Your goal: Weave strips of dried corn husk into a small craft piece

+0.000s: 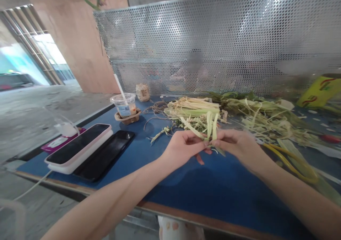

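Observation:
Over the middle of the blue table (183, 183), my left hand (183, 145) and my right hand (237, 144) meet with thumbs and fingers pinched together. Between them they grip pale green strips of what looks like corn husk (209, 124), whose loose ends stand up and fan out above the fingertips. The fingers hide the point where the strips join. Just beyond my hands lies a heap of small knotted or braided green pieces (195, 122). Behind that heap is a bundle of long pale husk strips (191, 106).
Loose husks (263, 113) spread over the right side, near a looped yellow cord (295, 167) and a yellow packet (321, 90). Brown twine (158, 108) and a plastic cup (124, 106) with a straw stand back left. Two phones (80, 144) lie left. A perforated metal panel (213, 41) closes the back.

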The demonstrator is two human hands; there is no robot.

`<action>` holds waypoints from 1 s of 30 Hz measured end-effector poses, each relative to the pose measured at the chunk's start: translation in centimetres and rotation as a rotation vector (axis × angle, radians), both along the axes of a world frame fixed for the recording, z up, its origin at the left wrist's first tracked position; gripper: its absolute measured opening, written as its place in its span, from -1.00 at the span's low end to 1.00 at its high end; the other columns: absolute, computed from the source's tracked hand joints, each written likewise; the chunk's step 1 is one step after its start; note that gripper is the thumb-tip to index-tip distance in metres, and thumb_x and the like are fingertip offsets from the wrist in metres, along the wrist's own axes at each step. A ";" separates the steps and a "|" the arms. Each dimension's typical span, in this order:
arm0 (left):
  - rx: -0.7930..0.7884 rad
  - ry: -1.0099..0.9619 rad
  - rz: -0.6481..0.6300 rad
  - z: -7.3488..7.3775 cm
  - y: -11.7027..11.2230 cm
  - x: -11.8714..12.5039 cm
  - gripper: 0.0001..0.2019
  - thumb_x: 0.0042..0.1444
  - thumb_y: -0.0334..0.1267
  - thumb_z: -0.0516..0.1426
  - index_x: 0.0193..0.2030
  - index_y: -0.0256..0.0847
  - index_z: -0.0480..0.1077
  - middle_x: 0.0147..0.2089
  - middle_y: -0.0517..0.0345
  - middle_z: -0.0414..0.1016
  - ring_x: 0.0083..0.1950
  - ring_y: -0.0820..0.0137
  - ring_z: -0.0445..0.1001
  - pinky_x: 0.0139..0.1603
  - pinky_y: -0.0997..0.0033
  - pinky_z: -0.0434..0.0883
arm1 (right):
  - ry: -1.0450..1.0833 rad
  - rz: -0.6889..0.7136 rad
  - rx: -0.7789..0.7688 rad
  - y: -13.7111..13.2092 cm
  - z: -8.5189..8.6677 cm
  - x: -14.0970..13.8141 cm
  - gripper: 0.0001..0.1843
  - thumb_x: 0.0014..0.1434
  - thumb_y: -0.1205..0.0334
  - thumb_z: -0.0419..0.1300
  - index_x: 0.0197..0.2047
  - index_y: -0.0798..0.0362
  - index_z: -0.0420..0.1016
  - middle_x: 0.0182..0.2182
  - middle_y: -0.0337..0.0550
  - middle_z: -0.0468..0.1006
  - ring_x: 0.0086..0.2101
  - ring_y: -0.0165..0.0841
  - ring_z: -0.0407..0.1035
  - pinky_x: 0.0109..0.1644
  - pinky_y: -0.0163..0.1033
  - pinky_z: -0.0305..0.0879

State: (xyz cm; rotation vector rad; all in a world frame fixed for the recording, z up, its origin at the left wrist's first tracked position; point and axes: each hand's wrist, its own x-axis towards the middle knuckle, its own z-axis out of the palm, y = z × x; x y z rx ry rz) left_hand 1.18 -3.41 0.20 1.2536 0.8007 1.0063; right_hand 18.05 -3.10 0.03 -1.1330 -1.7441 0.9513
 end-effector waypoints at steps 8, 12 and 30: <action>0.045 0.095 -0.084 0.0 -0.4 0.0 -0.79 -0.14 -0.24 0.22 -0.40 -0.38 0.44 -0.52 0.10 0.45 -0.52 0.44 0.43 -0.61 0.50 0.43 | 0.211 0.031 -0.161 0.5 -0.6 -0.1 -0.67 -0.17 0.17 0.32 -0.37 0.05 0.28 -0.47 -0.26 0.42 -0.46 -0.43 0.34 -0.37 -0.29 0.31; 0.030 0.075 -0.117 0.2 -0.4 0.0 -0.80 -0.13 -0.24 0.22 -0.40 -0.37 0.45 -0.51 0.11 0.46 -0.57 0.49 0.40 -0.61 0.49 0.42 | 0.260 0.069 -0.094 0.3 -0.5 -0.2 -0.71 -0.10 0.17 0.28 -0.31 0.06 0.31 -0.45 -0.22 0.45 -0.43 -0.39 0.37 -0.35 -0.25 0.34; 0.025 0.007 -0.187 0.7 -0.8 0.2 -0.70 -0.11 -0.08 0.18 -0.43 -0.35 0.40 -0.50 0.10 0.37 -0.43 0.41 0.40 -0.62 0.50 0.39 | -0.755 0.004 0.993 -0.7 0.2 1.2 -0.67 0.19 0.39 -0.09 -0.11 -0.06 0.41 -0.31 -0.14 0.47 -0.34 -0.37 0.36 -0.35 -0.30 0.30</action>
